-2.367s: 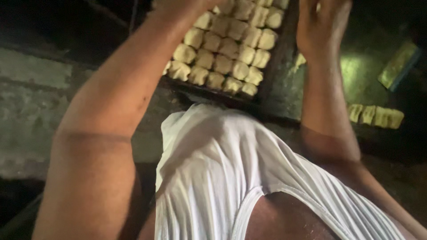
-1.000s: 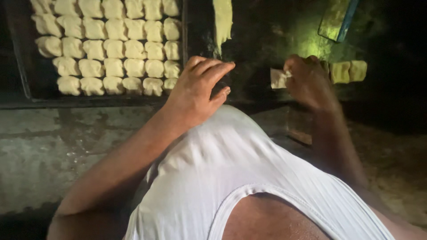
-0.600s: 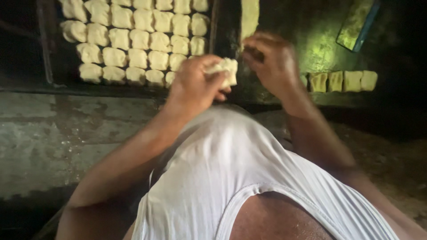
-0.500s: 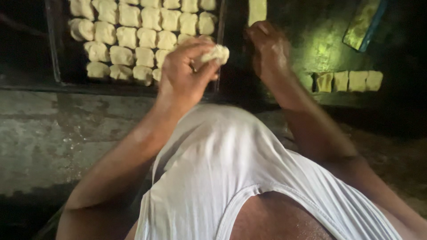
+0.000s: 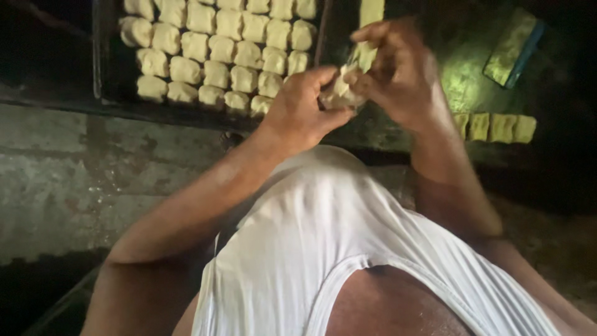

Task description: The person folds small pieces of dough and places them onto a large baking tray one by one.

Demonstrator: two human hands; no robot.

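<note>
Now | left hand (image 5: 298,115), right hand (image 5: 401,74) pinch dough piece (image 5: 339,93) | just beside tray (image 5: 109,96) edge

The scene is sitting in dim, warm light, and most of the edges are sinking into near-black shadow. A yellow-green glare is pooling on the desk (image 5: 479,74) at upper right, suggesting light arriving from that side. The pale dough pieces (image 5: 217,46) on the dark tray (image 5: 99,68) are catching enough light to read clearly. The white vest (image 5: 323,249) is showing as the brightest area. Motion blur is softening both hands, and the lump between them is looking smeared. Grain is muddying the lower left.
</note>
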